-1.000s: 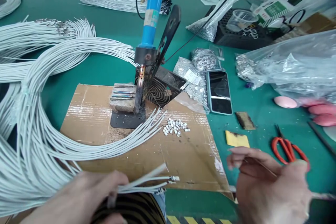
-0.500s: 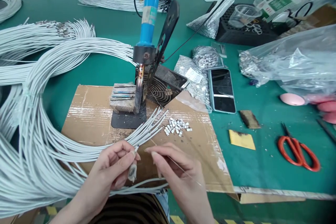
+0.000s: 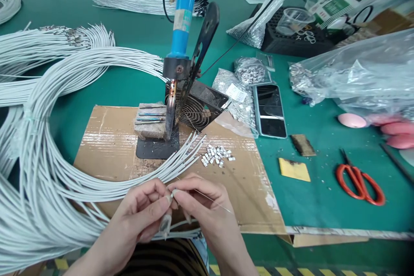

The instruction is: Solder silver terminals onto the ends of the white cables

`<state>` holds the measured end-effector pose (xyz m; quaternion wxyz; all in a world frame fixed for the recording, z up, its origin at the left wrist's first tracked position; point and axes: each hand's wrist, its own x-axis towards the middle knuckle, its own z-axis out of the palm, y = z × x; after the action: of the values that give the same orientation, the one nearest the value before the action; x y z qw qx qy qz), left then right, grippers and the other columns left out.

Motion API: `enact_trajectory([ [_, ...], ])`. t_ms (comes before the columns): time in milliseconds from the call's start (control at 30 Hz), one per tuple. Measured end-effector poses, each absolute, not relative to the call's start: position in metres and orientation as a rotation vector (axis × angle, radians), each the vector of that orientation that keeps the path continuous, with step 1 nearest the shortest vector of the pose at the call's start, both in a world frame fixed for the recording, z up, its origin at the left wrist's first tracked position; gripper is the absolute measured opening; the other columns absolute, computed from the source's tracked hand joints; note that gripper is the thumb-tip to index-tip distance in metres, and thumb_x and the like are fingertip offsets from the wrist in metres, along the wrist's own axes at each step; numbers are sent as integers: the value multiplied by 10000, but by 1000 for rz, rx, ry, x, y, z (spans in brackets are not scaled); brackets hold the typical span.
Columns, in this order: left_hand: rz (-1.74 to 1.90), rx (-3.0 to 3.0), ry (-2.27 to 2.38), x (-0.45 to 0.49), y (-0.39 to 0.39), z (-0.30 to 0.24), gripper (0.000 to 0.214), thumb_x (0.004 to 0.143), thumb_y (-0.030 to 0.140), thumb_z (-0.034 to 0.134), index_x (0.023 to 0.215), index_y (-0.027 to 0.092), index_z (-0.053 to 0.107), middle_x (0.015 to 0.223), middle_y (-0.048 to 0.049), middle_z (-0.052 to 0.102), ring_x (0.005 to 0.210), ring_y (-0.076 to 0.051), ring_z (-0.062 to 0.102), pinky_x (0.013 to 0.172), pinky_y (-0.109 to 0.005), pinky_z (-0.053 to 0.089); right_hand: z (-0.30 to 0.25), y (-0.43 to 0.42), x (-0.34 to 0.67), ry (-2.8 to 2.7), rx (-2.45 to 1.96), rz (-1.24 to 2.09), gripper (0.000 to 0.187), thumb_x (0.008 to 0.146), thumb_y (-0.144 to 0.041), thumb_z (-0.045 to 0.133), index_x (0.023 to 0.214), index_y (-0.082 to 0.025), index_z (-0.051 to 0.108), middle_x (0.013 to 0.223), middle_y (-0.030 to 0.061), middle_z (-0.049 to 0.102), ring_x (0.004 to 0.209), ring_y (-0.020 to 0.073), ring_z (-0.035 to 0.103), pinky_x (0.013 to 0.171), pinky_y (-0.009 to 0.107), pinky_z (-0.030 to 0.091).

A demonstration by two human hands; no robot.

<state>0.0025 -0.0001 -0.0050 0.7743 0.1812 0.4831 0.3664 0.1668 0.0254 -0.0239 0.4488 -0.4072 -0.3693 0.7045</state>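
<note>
My left hand (image 3: 140, 213) is closed in a pinch on the end of a white cable, mostly hidden by the fingers. A greyish wrapped piece (image 3: 165, 224) shows just below its fingertips; I cannot tell what it is. My right hand (image 3: 207, 209) is also closed, with a thin wire like solder (image 3: 215, 202) running through its fingers. Its fingertips meet the left ones at the cable end. Beyond the hands, a bundle of white cables (image 3: 110, 184) curves across the cardboard, and small white-and-metal connectors (image 3: 215, 154) lie in a loose pile.
A blue-handled soldering iron (image 3: 183, 30) points down in its stand over the cardboard (image 3: 100, 138). A small fan (image 3: 196, 114) sits behind it. To the right are a phone (image 3: 271, 112), a yellow sponge (image 3: 294, 169), red-handled scissors (image 3: 359, 183) and plastic bags (image 3: 365, 69).
My right hand has moved left, bringing its fingertips against those of my left hand. The whole view has shifted slightly.
</note>
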Motion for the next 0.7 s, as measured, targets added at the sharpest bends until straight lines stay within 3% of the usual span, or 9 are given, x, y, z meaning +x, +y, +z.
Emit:
enact_trajectory([
  [167, 800, 358, 1057, 4, 1, 0, 321, 887, 436, 830, 788, 172, 676, 650, 67, 510, 484, -24, 150, 449, -187, 102, -29, 25, 163, -767, -996, 1776, 48, 824, -296, 861, 840, -262, 891, 685, -2, 644, 510, 82, 484, 480, 230, 390],
  [333, 777, 363, 1084, 3, -1, -1, 326, 864, 459, 846, 800, 168, 715, 644, 58, 512, 491, -26, 149, 456, -194, 83, -31, 33, 168, -599, -972, 1618, 85, 792, -374, 883, 814, -293, 882, 561, -35, 549, 461, 60, 367, 420, 194, 286],
  [567, 841, 323, 1096, 3, 3, -3, 324, 833, 448, 872, 793, 170, 711, 686, 49, 555, 490, -25, 160, 452, -184, 108, -31, 27, 166, -884, -1117, 1561, 44, 839, -267, 842, 857, -252, 878, 691, -2, 635, 519, 72, 501, 488, 203, 412],
  [700, 859, 324, 1034, 4, 3, -6, 316, 869, 430, 845, 773, 174, 686, 590, 100, 409, 473, -36, 129, 440, -187, 110, -25, 23, 158, -958, -1155, 1549, 61, 766, -194, 861, 815, -230, 863, 694, -3, 623, 580, 92, 532, 512, 199, 425],
])
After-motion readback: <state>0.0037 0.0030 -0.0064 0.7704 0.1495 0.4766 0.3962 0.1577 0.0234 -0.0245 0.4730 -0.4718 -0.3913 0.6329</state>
